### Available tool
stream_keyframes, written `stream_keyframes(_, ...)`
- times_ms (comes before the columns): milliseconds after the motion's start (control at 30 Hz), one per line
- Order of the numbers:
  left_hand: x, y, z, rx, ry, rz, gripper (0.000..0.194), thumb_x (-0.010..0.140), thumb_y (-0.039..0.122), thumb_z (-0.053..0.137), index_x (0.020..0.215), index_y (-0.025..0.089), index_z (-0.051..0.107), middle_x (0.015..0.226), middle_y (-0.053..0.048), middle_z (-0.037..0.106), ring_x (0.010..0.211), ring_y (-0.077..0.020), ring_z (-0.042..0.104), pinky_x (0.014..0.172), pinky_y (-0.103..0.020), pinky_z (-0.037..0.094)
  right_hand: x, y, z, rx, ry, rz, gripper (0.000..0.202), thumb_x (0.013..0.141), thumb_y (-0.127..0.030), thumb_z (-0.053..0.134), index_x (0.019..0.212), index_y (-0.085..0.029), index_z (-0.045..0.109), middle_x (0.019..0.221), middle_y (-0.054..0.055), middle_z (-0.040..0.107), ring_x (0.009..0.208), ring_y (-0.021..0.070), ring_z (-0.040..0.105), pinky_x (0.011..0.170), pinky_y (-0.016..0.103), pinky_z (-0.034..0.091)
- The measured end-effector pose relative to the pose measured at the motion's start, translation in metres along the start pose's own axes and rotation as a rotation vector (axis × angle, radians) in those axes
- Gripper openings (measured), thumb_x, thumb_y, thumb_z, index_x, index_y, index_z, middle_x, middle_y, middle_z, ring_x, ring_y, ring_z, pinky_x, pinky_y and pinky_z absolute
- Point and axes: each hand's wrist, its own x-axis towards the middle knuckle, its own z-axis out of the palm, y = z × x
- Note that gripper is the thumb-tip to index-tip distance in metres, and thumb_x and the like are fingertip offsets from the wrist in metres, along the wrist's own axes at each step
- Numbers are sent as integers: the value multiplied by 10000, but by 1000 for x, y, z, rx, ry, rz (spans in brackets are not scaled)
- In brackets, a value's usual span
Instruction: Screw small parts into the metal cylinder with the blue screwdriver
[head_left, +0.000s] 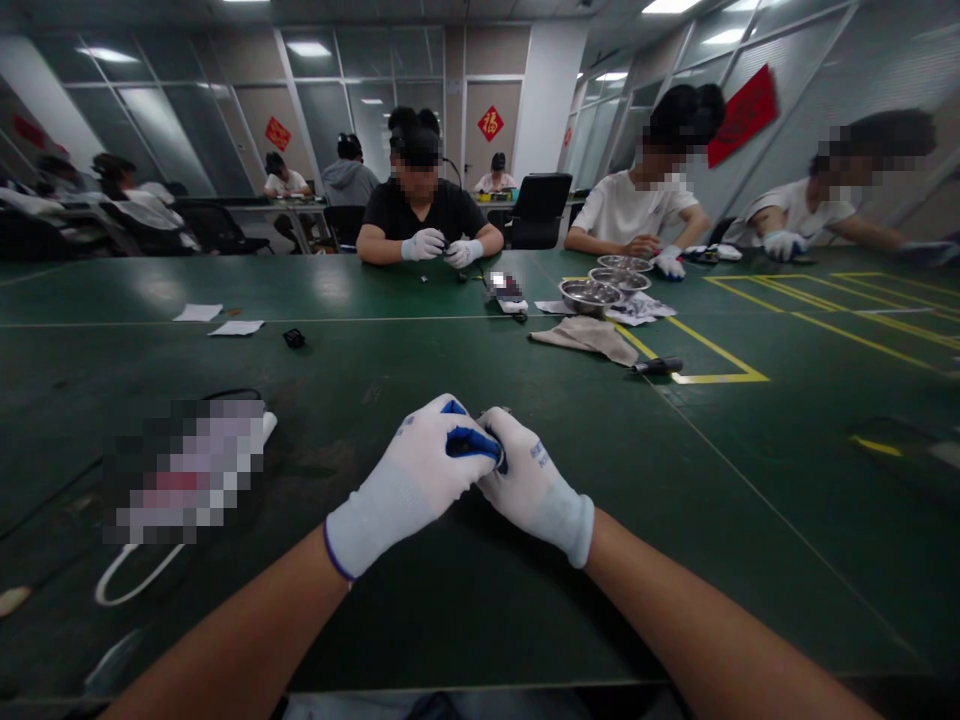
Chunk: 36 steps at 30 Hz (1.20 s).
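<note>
Both hands wear white gloves with blue palms and meet over the middle of the green table [360, 400]. My left hand [431, 450] is bent in a pinch, its fingertips against the fingers of the other hand. Curled closed beside it is my right hand [529, 475]. A small dark bit shows between and just above the fingers; what they hold is mostly hidden and too small to name.
A blurred-out object with a white loop [139, 590] lies at left. Ahead are a black item [294, 338], white papers [236, 328], a beige cloth [589, 338], metal bowls [590, 296] and a black-handled tool [658, 367]. Several people sit across the table.
</note>
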Motion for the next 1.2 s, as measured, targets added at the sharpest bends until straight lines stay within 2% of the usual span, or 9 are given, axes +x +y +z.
stream_keyframes(200, -1, 1, 10, -29, 54, -81, 15, 819, 191, 736, 812, 200, 745, 917, -36, 697, 928, -235, 700, 872, -395, 583, 1, 6, 2, 1, 38, 20, 114, 829, -192, 592, 814, -239, 489, 760, 9, 616, 678, 176, 589, 605, 300, 470)
stream_keyframes(367, 3, -11, 11, -38, 192, 7, 169, 852, 164, 693, 1015, 201, 714, 1067, -50, 713, 1028, -241, 695, 964, -403, 567, 3, 9, 3, 33, 72, 58, 101, 842, -247, 604, 826, -236, 505, 796, 16, 630, 705, 183, 603, 637, 316, 496)
stream_keyframes(467, 8, -23, 7, 59, 231, 7, 200, 892, 124, 601, 1048, 198, 702, 1105, -69, 707, 1074, -242, 681, 1006, -407, 545, 3, 11, 2, 15, 142, 76, 128, 842, -294, 635, 838, -237, 520, 804, 14, 633, 721, 190, 611, 653, 324, 499)
stream_keyframes(567, 12, -36, 6, 217, 102, -22, 188, 897, 157, 609, 1036, 195, 729, 1120, -88, 694, 1065, -261, 673, 996, -424, 540, 3, 13, 0, 32, 212, 127, 131, 856, -328, 631, 864, -234, 540, 786, 13, 640, 707, 194, 624, 651, 329, 503)
stream_keyframes(667, 14, -41, 10, 271, -34, -24, 195, 874, 241, 684, 1050, 200, 755, 1122, -92, 681, 1055, -282, 671, 962, -435, 547, 4, 15, -4, 55, 330, 172, 150, 852, -359, 630, 844, -240, 540, 749, 6, 635, 688, 192, 616, 642, 324, 501)
stream_keyframes(767, 14, -42, 18, 300, -49, -20, 218, 869, 290, 707, 1063, 210, 766, 1124, -92, 675, 1047, -289, 673, 945, -435, 552, 6, 19, -7, 68, 433, 211, 157, 825, -362, 636, 805, -245, 534, 720, -1, 621, 673, 188, 593, 630, 318, 495)
stream_keyframes(833, 15, -41, 24, 348, -52, -29, 183, 883, 289, 690, 1030, 213, 767, 1110, -89, 675, 1026, -282, 677, 934, -424, 557, 7, 21, -7, 87, 458, 231, 156, 809, -360, 640, 800, -246, 534, 708, -3, 618, 673, 192, 587, 628, 320, 495)
stream_keyframes(967, 15, -38, 24, 371, -68, -47, 139, 905, 240, 649, 999, 192, 740, 1108, -101, 683, 1021, -283, 687, 932, -419, 564, 7, 19, -7, 99, 439, 220, 150, 793, -357, 638, 808, -243, 541, 725, 7, 632, 698, 204, 603, 647, 333, 506)
stream_keyframes(1200, 11, -33, -5, 53, 96, -9, 183, 931, 256, 590, 1081, 198, 677, 1049, -78, 746, 971, -258, 710, 909, -422, 581, 5, 14, -7, 68, 318, 199, 163, 823, -377, 638, 833, -236, 558, 744, 12, 643, 669, 196, 601, 625, 326, 501)
